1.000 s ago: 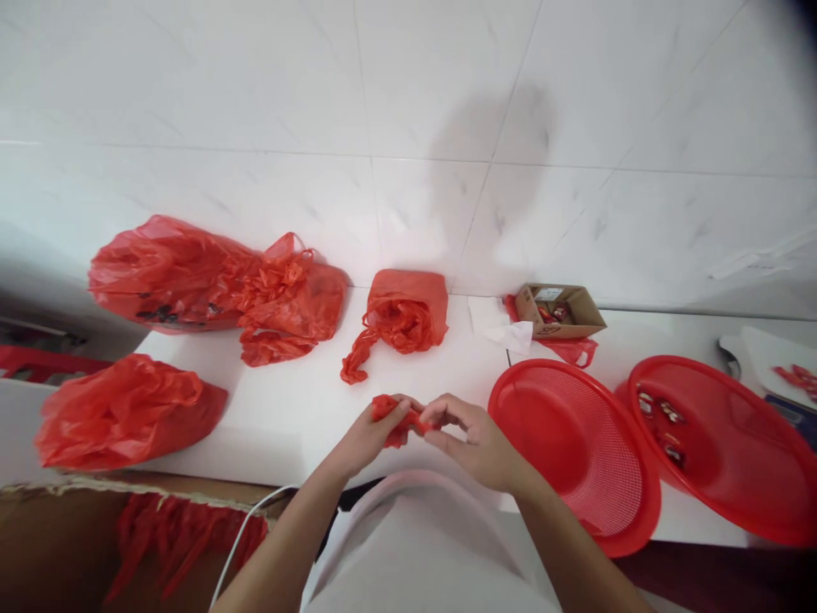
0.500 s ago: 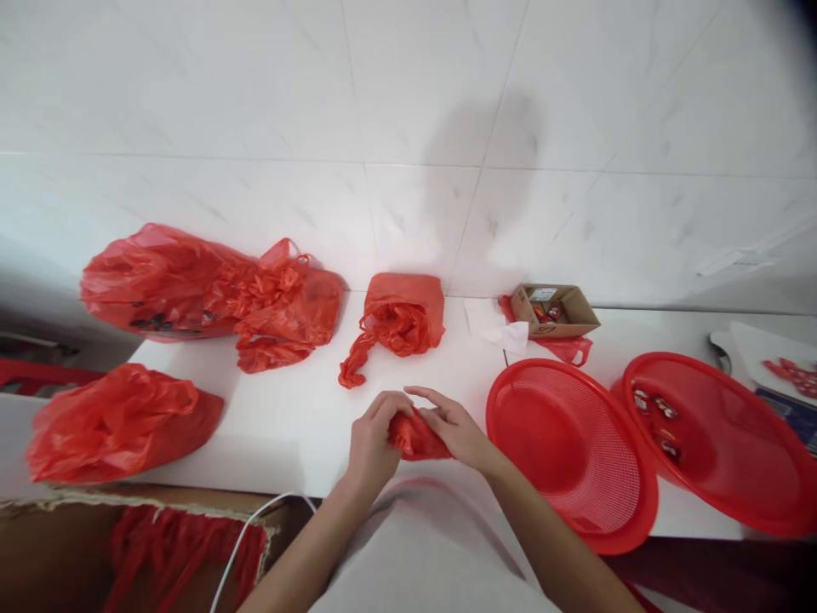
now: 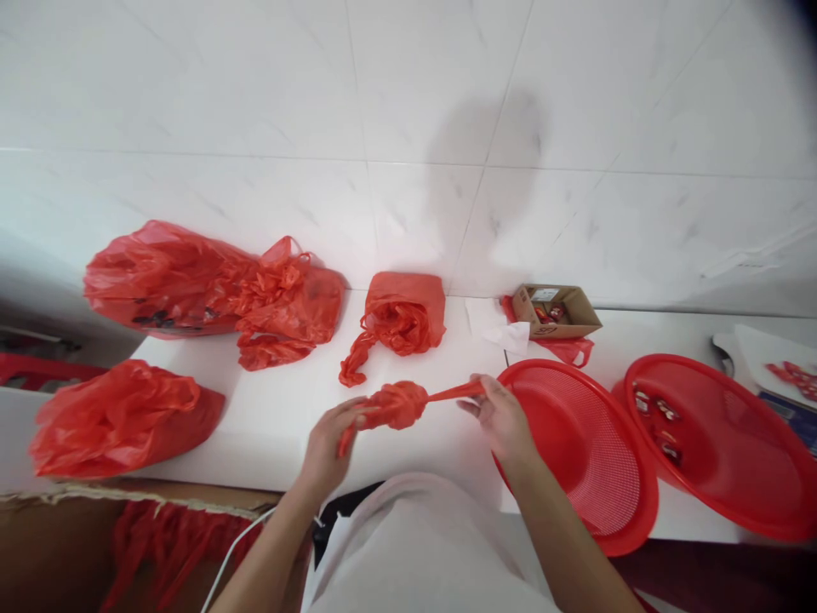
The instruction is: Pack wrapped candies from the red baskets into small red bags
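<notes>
A crumpled red plastic bag (image 3: 401,403) is stretched between my two hands above the white table's front part. My left hand (image 3: 333,438) is closed on its bunched left end, and a bit of red plastic hangs below the fingers. On the other side my right hand (image 3: 504,417) pinches a thin, taut strip drawn out from the bag. The bag's middle is a rounded, twisted bunch. Behind it lies a folded red bag bundle (image 3: 408,294) with a twisted tail reaching left.
Large red plastic bags (image 3: 159,277) lie at the back left, another red bag (image 3: 121,426) at the front left. A cardboard box (image 3: 64,545) holds red plastic below. Rightward stand a red basket (image 3: 613,460), a second basket (image 3: 753,460) with small wrapped packets, and a small carton (image 3: 578,313).
My hands have moved apart, left hand leftward and right hand rightward. The red bag, earlier gathered compactly between them, is now drawn out lengthwise and lies higher in view.
</notes>
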`<state>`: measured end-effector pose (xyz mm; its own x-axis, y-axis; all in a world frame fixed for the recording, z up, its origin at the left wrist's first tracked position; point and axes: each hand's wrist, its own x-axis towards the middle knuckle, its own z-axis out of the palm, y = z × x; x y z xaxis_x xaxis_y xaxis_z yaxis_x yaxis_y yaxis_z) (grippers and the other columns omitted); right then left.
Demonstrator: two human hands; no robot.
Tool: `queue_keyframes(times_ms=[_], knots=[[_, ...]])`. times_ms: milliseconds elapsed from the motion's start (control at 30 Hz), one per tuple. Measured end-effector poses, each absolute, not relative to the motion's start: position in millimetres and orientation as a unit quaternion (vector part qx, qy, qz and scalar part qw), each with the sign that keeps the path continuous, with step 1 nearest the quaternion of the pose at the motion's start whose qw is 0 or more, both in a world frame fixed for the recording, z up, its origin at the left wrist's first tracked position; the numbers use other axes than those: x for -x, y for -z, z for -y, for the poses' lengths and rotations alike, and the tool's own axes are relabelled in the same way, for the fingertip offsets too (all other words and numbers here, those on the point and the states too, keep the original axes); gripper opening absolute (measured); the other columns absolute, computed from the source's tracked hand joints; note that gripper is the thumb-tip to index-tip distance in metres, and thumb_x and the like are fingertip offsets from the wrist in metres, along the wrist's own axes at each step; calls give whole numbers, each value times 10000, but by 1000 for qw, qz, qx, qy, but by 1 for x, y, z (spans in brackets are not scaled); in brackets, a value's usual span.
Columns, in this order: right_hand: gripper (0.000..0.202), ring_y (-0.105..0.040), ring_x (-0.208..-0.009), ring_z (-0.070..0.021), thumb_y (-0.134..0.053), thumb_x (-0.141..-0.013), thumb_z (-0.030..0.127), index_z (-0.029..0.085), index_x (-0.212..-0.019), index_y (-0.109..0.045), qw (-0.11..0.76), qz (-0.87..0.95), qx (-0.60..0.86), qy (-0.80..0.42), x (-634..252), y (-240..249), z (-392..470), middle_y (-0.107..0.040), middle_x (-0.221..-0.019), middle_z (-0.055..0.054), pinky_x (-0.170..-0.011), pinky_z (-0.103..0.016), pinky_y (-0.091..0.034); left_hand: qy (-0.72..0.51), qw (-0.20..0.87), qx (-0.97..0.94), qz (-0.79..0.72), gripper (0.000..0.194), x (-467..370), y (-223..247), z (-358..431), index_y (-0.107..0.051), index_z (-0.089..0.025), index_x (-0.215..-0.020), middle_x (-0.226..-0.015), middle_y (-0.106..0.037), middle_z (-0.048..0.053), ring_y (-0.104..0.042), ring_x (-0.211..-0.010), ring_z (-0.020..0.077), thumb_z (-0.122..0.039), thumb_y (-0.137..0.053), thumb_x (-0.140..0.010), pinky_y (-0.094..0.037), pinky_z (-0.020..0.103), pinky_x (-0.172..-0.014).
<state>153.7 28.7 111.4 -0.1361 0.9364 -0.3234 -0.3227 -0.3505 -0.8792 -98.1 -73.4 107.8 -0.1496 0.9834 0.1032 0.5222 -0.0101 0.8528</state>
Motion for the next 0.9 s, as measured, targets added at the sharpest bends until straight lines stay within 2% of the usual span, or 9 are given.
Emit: queue_keyframes(times_ms=[100,200,300,400,533,633,733,900], knots=[[307,-591,-761,-160,-760,-652,475,219,-745,-620,494,259,493,-668,-161,-103,-39,-625,-845,-4,-706,-348,-552,-416,324,-501,-687,336,118,-110,85,-748,-241,-860,-1129,-700,85,-595,-1115,273,-463,-499,-894,-415,384,-993],[303,-594,-740,-154,-781,-635,449,215,-715,-606,497,226,488,-680,-156,-102,-43,-633,-843,0,-668,-331,-551,-431,380,-444,-688,439,119,-114,90,-724,-205,-808,-1126,-699,88,-600,-1081,263,-521,-436,-911,-395,393,-1013],[309,-593,-709,-144,-797,-626,440,216,-723,-607,492,198,488,-693,-151,-102,-43,-634,-827,6,-642,-308,-540,-459,416,-406,-672,445,115,-112,90,-689,-184,-748,-1027,-720,85,-594,-1071,257,-524,-450,-908,-381,395,-1023],[307,-588,-691,-136,-792,-646,449,213,-753,-628,445,210,482,-725,-151,-96,-40,-626,-791,11,-634,-293,-527,-530,473,-329,-623,405,117,-105,87,-653,-181,-713,-871,-715,67,-620,-986,241,-522,-511,-881,-417,402,-985],[334,-577,-678,-144,-734,-711,508,196,-733,-618,328,286,453,-778,-145,-85,-22,-560,-672,20,-639,-296,-509,-630,534,-174,-536,349,137,-98,83,-611,-182,-664,-705,-646,21,-633,-828,201,-501,-634,-803,-478,437,-921],[385,-571,-700,-139,-654,-764,569,186,-786,-621,246,366,429,-788,-129,-81,-2,-594,-808,-11,-659,-306,-504,-670,506,-97,-534,319,157,-96,83,-584,-184,-659,-675,-612,-4,-612,-743,167,-469,-682,-765,-499,458,-891],[381,-565,-716,-123,-616,-792,570,189,-804,-598,209,413,411,-786,-112,-80,13,-591,-942,-25,-678,-297,-501,-687,433,-91,-577,314,174,-90,83,-574,-185,-661,-684,-607,-11,-608,-745,159,-466,-676,-755,-498,438,-894],[356,-550,-721,-120,-590,-815,542,189,-768,-572,205,447,418,-764,-107,-81,13,-581,-903,-13,-711,-292,-487,-683,290,-177,-647,282,214,-74,68,-564,-191,-677,-695,-606,-3,-621,-778,166,-447,-619,-780,-487,352,-857]])
